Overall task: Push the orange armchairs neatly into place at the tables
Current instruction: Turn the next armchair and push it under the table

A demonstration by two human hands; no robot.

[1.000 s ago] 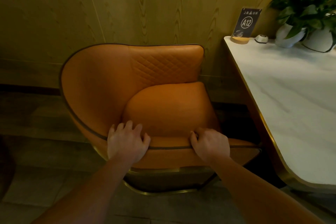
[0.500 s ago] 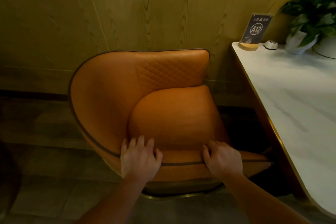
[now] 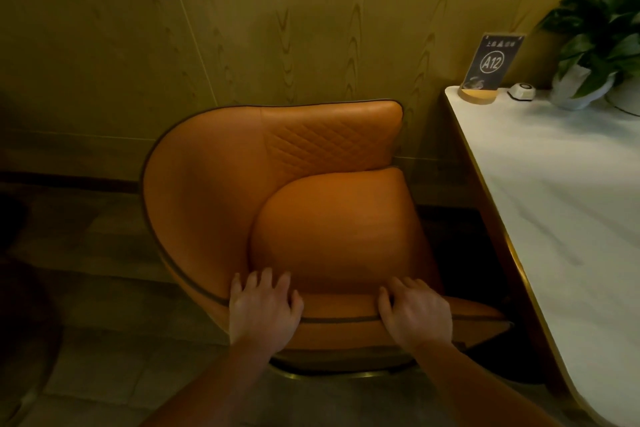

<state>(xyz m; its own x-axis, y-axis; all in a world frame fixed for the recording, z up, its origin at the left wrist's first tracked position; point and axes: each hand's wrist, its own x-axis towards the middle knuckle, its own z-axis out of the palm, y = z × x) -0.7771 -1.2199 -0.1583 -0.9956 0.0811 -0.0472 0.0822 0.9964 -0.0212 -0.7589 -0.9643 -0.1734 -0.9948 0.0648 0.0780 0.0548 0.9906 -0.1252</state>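
Observation:
An orange armchair [image 3: 329,229] with a quilted back and a metal base stands close to the wall, left of the white marble table [image 3: 561,201]. Its near rim is toward me and its open front faces the table. My left hand [image 3: 263,312] grips the near rim, fingers draped over the edge toward the seat cushion. My right hand [image 3: 415,312] grips the same rim further right, fingers curled over it. The tip of the chair's near arm lies just short of the table's brass edge.
On the table's far corner stand an A12 sign [image 3: 490,62], a small white call button [image 3: 521,91] and a potted plant [image 3: 602,35]. A wood-panelled wall [image 3: 242,28] runs behind the chair. Dark tiled floor [image 3: 97,288] lies to the left.
Both hands keep their hold on the rim. Chair and hands now sit lower and further right in the view; the gap between chair and table looks about the same.

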